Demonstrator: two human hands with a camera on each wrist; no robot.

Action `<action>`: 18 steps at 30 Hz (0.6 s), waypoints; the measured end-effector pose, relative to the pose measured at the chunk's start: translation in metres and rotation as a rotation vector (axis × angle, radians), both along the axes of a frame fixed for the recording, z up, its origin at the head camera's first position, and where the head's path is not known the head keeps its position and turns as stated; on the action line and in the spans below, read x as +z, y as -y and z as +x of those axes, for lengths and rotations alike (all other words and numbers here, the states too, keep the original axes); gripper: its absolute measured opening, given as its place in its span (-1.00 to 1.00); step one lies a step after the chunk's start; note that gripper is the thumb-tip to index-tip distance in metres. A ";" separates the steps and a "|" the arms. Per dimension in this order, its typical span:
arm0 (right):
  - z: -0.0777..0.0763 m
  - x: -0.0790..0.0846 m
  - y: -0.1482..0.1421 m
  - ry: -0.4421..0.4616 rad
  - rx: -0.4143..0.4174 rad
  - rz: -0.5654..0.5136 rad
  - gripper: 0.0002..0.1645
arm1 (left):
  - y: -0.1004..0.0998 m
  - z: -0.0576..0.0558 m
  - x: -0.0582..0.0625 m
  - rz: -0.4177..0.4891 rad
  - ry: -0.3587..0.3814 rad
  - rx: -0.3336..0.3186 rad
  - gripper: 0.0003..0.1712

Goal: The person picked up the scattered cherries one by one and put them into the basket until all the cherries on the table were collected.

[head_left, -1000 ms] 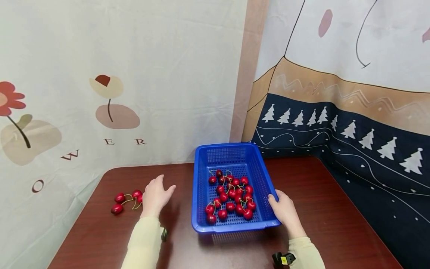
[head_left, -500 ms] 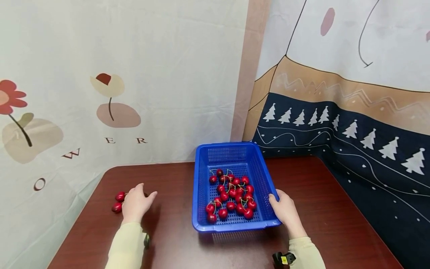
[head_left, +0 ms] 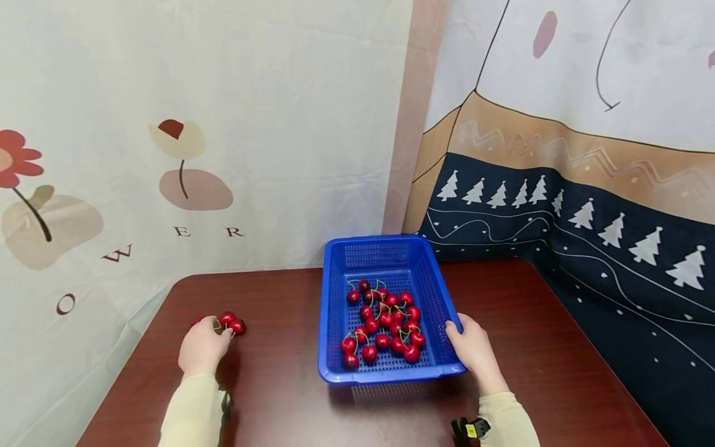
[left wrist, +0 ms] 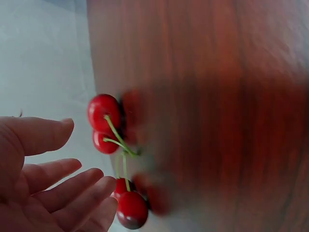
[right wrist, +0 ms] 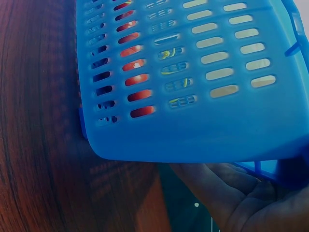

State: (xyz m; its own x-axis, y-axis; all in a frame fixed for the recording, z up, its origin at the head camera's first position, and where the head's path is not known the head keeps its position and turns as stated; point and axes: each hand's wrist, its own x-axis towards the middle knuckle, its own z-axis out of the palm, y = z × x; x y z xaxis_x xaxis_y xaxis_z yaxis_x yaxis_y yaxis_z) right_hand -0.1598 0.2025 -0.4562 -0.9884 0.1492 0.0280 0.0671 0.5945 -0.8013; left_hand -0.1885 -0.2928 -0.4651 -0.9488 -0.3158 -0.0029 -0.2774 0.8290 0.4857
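My left hand [head_left: 202, 347] is at the left of the table, over several red cherries with green stems. Two cherries [head_left: 232, 322] show beyond its fingertips, and another is mostly hidden behind the hand. In the left wrist view, the thumb and fingers [left wrist: 79, 195] stand apart, with the paired cherries [left wrist: 133, 210] beside the fingertips and nothing gripped. My right hand [head_left: 475, 354] grips the near right corner of a blue plastic basket [head_left: 391, 374], thumb over the rim. Inside lie many cherries [head_left: 385, 320]. The right wrist view shows the basket's slotted wall [right wrist: 193, 130] above the hand.
The brown wooden table [head_left: 290, 410] reaches back to a pale printed cloth [head_left: 279, 124]. A dark cloth with white trees [head_left: 614, 279] borders the right side. The basket stands right of the middle, near the back edge.
My left hand has moved left over the loose cherries, and its thumb and fingertips have come closer together. The right hand and the basket have stayed in place.
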 end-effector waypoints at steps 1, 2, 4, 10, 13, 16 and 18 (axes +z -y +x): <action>0.000 0.000 0.000 -0.002 0.001 0.000 -0.55 | 0.001 -0.001 -0.002 -0.001 0.000 0.008 -0.52; 0.000 0.001 0.000 -0.004 0.003 -0.002 -0.55 | 0.003 -0.002 -0.004 -0.003 0.001 0.017 -0.53; 0.000 0.001 0.000 -0.004 0.001 -0.004 -0.55 | 0.006 -0.003 -0.008 -0.011 0.005 0.027 -0.55; 0.000 -0.001 0.001 0.000 -0.009 -0.007 -0.55 | 0.010 -0.007 -0.016 -0.044 0.020 0.038 -0.65; 0.000 0.000 0.001 -0.004 -0.008 -0.002 -0.55 | 0.012 -0.009 -0.018 -0.065 0.021 0.038 -0.75; 0.000 0.001 0.001 -0.006 -0.008 -0.003 -0.54 | 0.011 -0.011 -0.018 -0.088 0.014 0.033 -0.81; 0.000 0.001 0.001 -0.005 -0.010 -0.005 -0.54 | 0.011 -0.013 -0.018 -0.108 0.008 0.025 -0.82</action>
